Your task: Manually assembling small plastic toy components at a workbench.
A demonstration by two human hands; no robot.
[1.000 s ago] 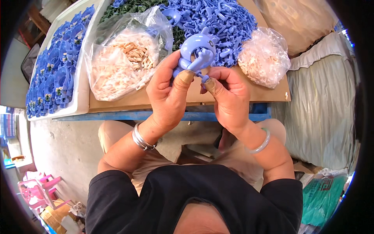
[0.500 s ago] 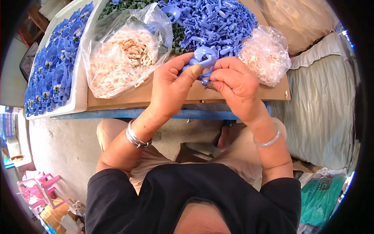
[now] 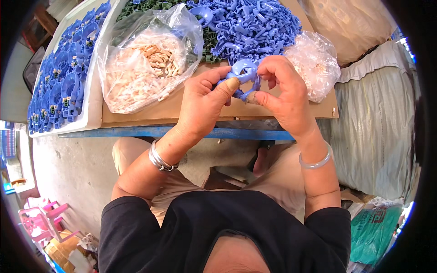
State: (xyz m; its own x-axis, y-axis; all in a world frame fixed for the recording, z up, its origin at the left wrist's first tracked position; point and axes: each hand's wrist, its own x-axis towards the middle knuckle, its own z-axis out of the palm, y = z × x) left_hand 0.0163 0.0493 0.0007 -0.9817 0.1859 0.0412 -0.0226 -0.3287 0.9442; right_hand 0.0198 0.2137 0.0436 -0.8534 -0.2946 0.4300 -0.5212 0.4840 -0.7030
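Observation:
Above the table's near edge, a glossy blue plastic part (image 3: 244, 67) with a round bowl-like top is held between both hands. My left hand (image 3: 200, 102) pinches its left side, thumb in front and fingers curled behind. My right hand (image 3: 286, 100) spans its right side, forefinger at the upper edge and thumb at the lower end. Beyond my hands lies a heap of similar blue pieces (image 3: 255, 27). Left of them stands an open clear bag of small cream-coloured pieces (image 3: 132, 88); another clear bag of pale pieces (image 3: 312, 66) sits on the right.
A white tray (image 3: 93, 113) at the left holds rows of blue assemblies (image 3: 61, 77). Dark green parts (image 3: 143, 8) lie behind the open bag. Cardboard (image 3: 182, 109) covers the blue-edged table. A large pale sack (image 3: 368, 123) stands right; a pink stool (image 3: 43, 223) is lower left.
My right hand has opened from a tight pinch into a wider hold, forefinger lifted away from the thumb. The blue part has tilted slightly and shows more of its lower end.

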